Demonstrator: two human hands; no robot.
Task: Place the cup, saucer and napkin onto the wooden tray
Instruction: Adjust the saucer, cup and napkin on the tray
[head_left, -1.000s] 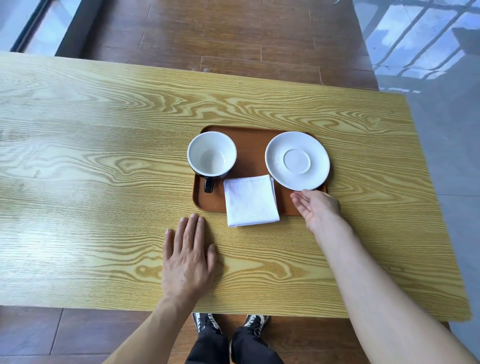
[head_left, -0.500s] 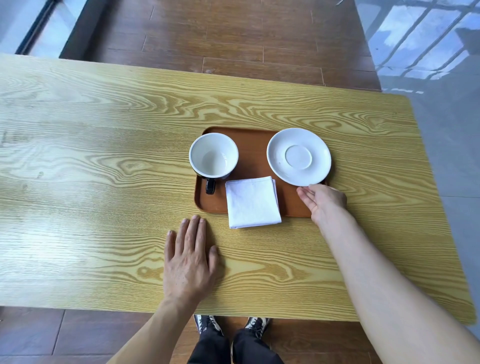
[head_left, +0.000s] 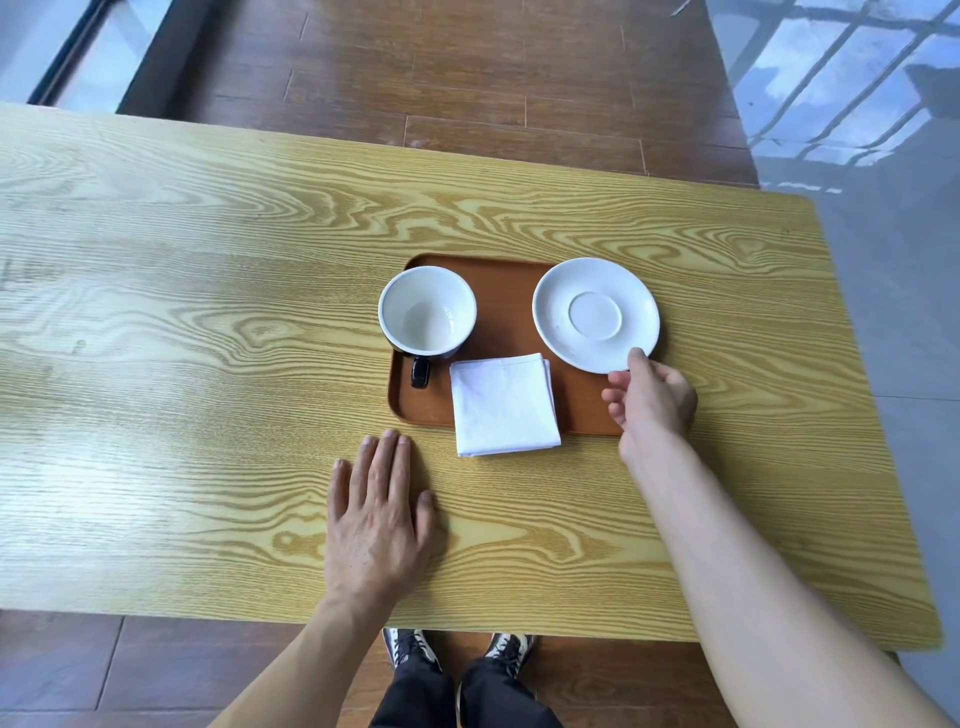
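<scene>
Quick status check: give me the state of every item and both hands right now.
cup: upright, empty, on tray, handle toward person
saucer: on tray's right end, rim pinched
napkin: folded, overhanging tray's near edge
wooden tray: flat on table
left hand: flat on table
right hand: gripping saucer rim

White saucer (head_left: 595, 315), brown tray (head_left: 506, 306)
</scene>
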